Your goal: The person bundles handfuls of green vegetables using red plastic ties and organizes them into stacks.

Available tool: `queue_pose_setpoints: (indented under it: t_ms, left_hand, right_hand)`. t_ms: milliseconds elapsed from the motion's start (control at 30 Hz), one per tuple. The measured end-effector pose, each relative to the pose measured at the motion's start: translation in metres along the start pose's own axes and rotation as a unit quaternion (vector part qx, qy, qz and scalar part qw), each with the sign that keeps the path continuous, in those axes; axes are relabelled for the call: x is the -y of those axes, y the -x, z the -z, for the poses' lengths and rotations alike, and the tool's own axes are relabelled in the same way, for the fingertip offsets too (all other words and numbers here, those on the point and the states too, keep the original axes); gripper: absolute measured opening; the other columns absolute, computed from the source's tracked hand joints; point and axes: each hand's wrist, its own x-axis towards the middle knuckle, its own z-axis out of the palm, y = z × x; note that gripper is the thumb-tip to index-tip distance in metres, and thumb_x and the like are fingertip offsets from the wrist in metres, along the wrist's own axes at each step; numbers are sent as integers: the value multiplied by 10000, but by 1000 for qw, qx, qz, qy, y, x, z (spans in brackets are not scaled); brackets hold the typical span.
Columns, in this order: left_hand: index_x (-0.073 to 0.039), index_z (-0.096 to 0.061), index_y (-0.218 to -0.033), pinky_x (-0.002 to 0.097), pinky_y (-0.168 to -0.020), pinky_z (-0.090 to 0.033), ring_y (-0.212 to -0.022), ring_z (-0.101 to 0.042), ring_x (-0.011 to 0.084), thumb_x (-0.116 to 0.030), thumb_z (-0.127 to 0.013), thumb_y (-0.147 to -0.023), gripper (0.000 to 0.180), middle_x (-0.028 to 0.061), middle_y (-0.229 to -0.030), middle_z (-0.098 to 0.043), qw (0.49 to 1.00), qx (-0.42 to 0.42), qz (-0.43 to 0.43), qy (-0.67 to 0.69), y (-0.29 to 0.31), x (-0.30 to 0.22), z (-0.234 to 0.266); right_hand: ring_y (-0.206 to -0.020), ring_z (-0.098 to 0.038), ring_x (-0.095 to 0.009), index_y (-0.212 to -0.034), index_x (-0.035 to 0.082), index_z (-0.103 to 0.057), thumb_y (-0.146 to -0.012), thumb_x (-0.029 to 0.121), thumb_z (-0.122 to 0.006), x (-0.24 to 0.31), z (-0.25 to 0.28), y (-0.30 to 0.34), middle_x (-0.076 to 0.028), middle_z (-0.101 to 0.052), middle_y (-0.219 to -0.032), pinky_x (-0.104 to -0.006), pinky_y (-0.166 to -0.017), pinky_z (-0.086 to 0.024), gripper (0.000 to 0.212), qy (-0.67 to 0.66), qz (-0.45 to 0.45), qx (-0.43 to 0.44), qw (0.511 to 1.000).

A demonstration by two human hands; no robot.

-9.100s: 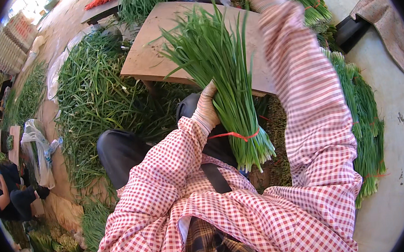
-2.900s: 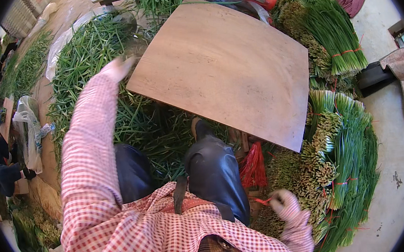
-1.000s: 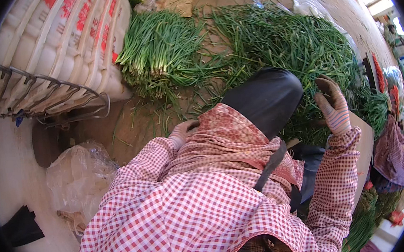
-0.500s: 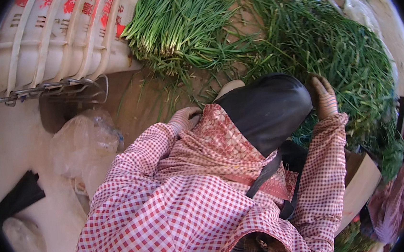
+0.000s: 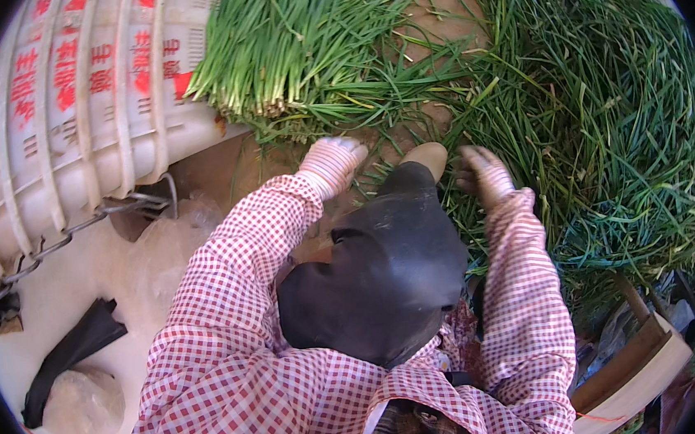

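My left hand, in a pale striped glove, is just below the cut ends of a neat pile of long green garlic chives. Its fingers are curled together, and whatever they may hold is hidden. My right hand, gloved the same way, reaches to the left edge of a big loose heap of green leaves. Its fingers are bent and a little apart, with nothing seen between them. Between my hands are a dark apron over my lap and the tan toe of a shoe.
A white ribbed plastic basket with red markings lies at the upper left, with a metal chain along its lower edge. Clear plastic bags and a black strip lie left. A wooden crate edge is at lower right.
Both hands have moved forward, away from my body; the right has also shifted left along the heap. My view has tilted and shifted, with the knees and apron now lower left.
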Motion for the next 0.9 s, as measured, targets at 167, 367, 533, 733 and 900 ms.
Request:
queue_pose_setpoints:
  t_ms: [167,367,533,733,900]
  left_hand:
    - [-125,-392,-1393,493,-1132,-273,-1345,-390,295,-125,-594,-798,629,129,-1441,-411,962,-151,-12,-226,-49,35,-6]
    - [-74,-592,-1162,513,-1127,-280,-1328,-423,277,-143,-546,-806,365,104,-1386,-500,924,-145,40,-352,-83,93,-30]
    - [-90,-622,-998,525,-1105,-302,-1240,-495,296,-223,-747,-614,425,127,-1184,-608,966,-158,-56,-195,-49,72,10]
    - [-91,-624,-988,482,-1051,-374,-1046,-586,296,-193,-777,-599,430,111,-995,-643,991,-114,51,-56,-34,60,21]
    - [-62,-624,-979,444,-979,-430,-953,-611,342,-186,-753,-642,381,155,-942,-645,996,-77,49,-12,-29,52,32]
  right_hand:
    - [-693,-577,-125,-1138,24,-597,-903,240,-664,-88,-14,-3,-19,-629,-838,-255,-626,-482,326,-55,9,-15,998]
    - [-713,-562,-97,-1110,16,-616,-936,187,-606,-96,-20,7,-5,-636,-883,-230,-655,-471,245,23,11,5,1000]
    - [-785,-615,-118,-1192,39,-581,-962,184,-561,-77,-54,-22,-47,-665,-943,-255,-721,-511,272,-38,82,20,996]
    - [-898,-587,-154,-1328,-35,-445,-885,361,-697,-52,-135,-40,-86,-627,-1074,-284,-782,-485,645,40,-16,186,982]
    - [-1160,-539,-246,-1384,44,-409,-882,398,-694,-62,-163,-63,-127,-538,-1297,-387,-960,-468,677,-223,-59,252,940]
